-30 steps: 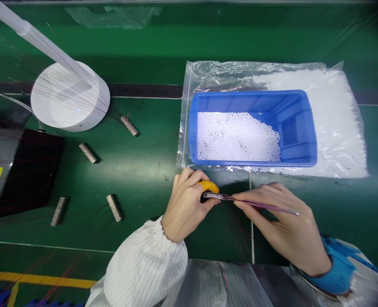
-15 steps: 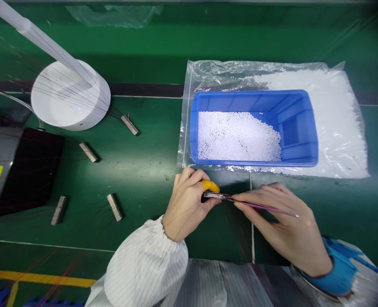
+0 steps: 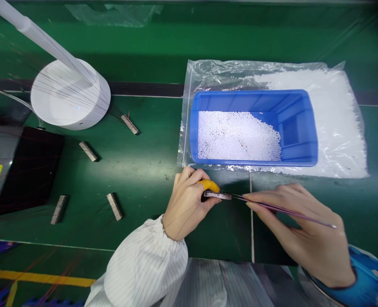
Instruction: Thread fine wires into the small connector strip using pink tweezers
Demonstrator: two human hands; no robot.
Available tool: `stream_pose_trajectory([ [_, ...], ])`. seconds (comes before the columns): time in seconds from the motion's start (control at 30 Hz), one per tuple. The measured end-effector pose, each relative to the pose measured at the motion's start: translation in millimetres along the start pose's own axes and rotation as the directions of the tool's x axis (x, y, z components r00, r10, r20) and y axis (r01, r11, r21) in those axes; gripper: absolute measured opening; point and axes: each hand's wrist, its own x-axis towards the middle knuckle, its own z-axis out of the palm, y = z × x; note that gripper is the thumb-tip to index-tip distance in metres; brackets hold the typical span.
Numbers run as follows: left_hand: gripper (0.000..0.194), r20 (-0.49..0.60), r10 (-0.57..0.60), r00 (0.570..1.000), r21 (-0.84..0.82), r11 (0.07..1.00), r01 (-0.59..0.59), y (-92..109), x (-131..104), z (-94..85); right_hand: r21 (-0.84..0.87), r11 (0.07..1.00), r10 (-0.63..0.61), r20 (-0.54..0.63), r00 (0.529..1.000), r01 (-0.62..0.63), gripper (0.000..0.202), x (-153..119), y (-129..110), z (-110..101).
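Note:
My left hand (image 3: 189, 202), a yellow finger cot (image 3: 210, 185) on one finger, pinches a small pinned component block (image 3: 219, 195) between thumb and finger. The block is narrow, with a pale side and a dark upper edge. In my right hand (image 3: 304, 226) are slim purple tweezers (image 3: 281, 208), pointing left. Their tips reach the block's right end; whether they touch it I cannot tell. Just beyond my hands stands a blue bin (image 3: 299, 160) holding many small white beads (image 3: 236, 136).
Under the bin lies a clear zip bag (image 3: 339, 123) of white beads. Several similar blocks lie to the left, among them one block (image 3: 115, 207) near my left sleeve. A white round device (image 3: 89, 111) with a slanting tube and a black box (image 3: 29, 170) stand at left. Fine wires cross there.
My right hand has moved right and slightly toward me with the tweezers, whose tips have drawn back along the block to its right end. My left hand stays in place with the block.

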Motion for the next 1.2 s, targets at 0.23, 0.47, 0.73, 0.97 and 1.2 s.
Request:
stream_pose_trajectory([
  [0.23, 0.022, -0.005, -0.002, 1.000, 0.020, 1.000, 0.002, 0, -1, 1.1, -0.022, 1.000, -0.011, 0.051, 0.999, 0.013, 0.023, -5, 4, -10],
  [0.47, 0.021, -0.003, -0.013, 1.000, -0.004, 1.000, 0.013, 1, 1, 0.8, 0.043, 0.996, 0.075, -0.004, 0.997, -0.075, 0.028, -19, 3, -2],
  [0.73, 0.014, -0.156, -0.054, 0.986, -0.044, 0.998, 0.048, 10, -4, 9.5, 0.199, 0.941, 0.317, -0.231, 0.920, -0.274, 0.030, -45, -8, 42],
  [0.97, 0.010, -0.272, -0.067, 0.960, -0.038, 0.998, 0.058, 20, -13, 22.7, 0.241, 0.911, 0.404, -0.349, 0.846, -0.336, 0.029, -47, -15, 57],
  [1.2, 0.010, -0.316, -0.021, 0.949, -0.028, 1.000, 0.012, 18, -13, 25.1, 0.236, 0.911, 0.404, -0.343, 0.848, -0.339, 0.025, -46, -11, 60],
])
